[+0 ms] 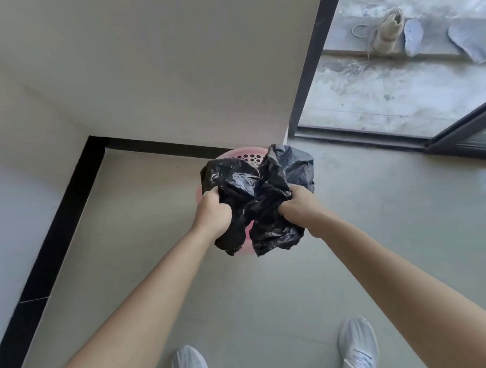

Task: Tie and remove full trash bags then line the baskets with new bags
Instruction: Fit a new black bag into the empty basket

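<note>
Grey tiled floor (379,233) fills my view, a pink basket (246,153) in the far corner by the doorway. Over it hangs a crumpled black bag (260,194); I judge we're lining, and next I need to spread its mouth. Left hand (214,213) and right hand (299,206) are both fisted on the plastic, arms outstretched.

Grey shoe (388,32) w/ loose lace on concrete ledge (369,45) outside, two insoles (413,36) beside it. Black baseboard (56,238) along wall. Sliding door frame (459,136) at right.
</note>
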